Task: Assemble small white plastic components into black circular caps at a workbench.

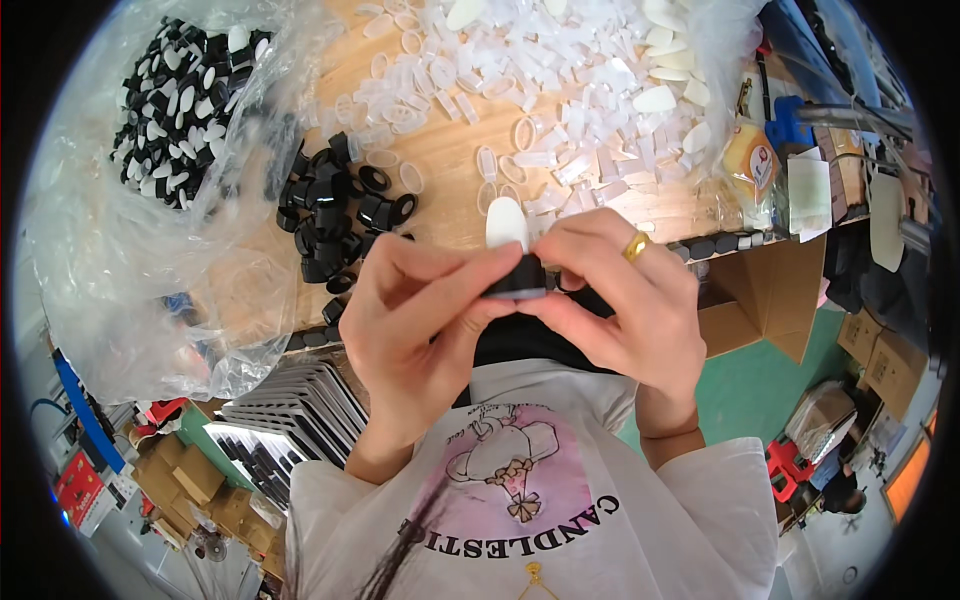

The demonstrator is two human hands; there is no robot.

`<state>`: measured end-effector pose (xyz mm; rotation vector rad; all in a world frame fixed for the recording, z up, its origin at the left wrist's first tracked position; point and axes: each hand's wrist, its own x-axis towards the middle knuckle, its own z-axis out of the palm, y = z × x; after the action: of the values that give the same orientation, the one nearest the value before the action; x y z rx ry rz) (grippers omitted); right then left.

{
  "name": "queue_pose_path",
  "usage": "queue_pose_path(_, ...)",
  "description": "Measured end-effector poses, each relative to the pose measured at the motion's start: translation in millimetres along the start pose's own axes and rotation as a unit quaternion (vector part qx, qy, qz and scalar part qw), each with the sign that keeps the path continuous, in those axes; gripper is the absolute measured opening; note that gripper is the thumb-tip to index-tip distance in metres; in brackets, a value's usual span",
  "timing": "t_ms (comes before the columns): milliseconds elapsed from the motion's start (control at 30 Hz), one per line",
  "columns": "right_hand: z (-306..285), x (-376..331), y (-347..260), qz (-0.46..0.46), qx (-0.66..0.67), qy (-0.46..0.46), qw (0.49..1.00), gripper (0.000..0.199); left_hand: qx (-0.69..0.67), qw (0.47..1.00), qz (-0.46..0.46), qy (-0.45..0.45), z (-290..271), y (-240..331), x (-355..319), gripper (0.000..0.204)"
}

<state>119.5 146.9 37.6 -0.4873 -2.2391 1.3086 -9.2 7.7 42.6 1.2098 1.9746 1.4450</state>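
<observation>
At the table's near edge, both my hands pinch one small part between them. Its upper end is a white oval piece (506, 222); below is a black ring-like base (516, 279) with a pale lower rim. My left hand (415, 325) is closed on it, thumb and forefinger pressing from the left. From the right, my right hand (628, 295), with a gold ring on one finger, has its fingertips closed on the black base. Fingers hide part of the base, so I cannot tell how the two pieces fit together.
Loose black rings (325, 215) lie piled left of my hands. Clear oval sleeves (520, 90) spread over the wooden table (440, 175), with white oval pieces (655, 98) at the right. A plastic bag (90, 260) holds black-and-white parts (185, 110). An open cardboard box (770, 300) sits below the edge.
</observation>
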Motion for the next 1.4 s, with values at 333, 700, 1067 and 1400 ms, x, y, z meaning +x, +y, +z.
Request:
queue_pose_path(333, -0.1, -17.4, -8.0, -0.213, -0.12, 0.067, 0.967, 0.024, 0.032, 0.962, 0.263, 0.068, 5.8, -5.4, -15.5, 0.047)
queue_pose_path(700, 31.6, -4.3, -13.0, 0.174, 0.352, 0.086, 0.916, 0.042, 0.0, 0.97, 0.236, 0.066, 6.3, -10.1, -18.0, 0.026)
queue_pose_path(1067, -65.5, 33.4, 129.1, 0.223, -0.112, 0.254, 0.935, 0.017, 0.385, 0.846, 0.051, 0.364, -181.9, -98.9, 106.7, 0.037)
queue_pose_path(1400, -37.6, 31.5, 109.8, 0.138, -0.073, 0.255, 0.954, 0.013, 0.001, 0.994, -0.053, 0.1, -18.2, -59.1, 33.3, 0.021)
